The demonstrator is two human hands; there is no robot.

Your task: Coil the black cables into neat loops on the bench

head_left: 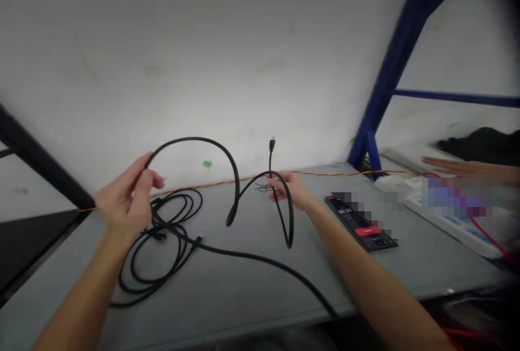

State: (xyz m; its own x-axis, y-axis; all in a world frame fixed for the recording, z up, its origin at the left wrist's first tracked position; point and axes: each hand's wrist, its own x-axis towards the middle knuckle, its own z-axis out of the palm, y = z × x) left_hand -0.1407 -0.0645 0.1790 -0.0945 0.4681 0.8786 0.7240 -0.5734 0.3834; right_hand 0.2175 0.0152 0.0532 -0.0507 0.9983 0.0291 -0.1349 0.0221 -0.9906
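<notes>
A black cable arches through the air between my two hands. My left hand is closed on it at the left, thumb and fingers pinched round it. On the other side my right hand grips the cable near one end, with the plug pointing up above the fingers. Slack from the cable hangs in loops between the hands. A thin dark wire shows by my right fingertips; whether they hold it I cannot tell. Below my left hand, a loosely coiled black cable lies on the grey table.
A phone with a lit screen lies right of my right forearm. Beyond it are a white power strip and another person's hand. A blue metal post rises at the right. Twisted orange wire runs along the wall.
</notes>
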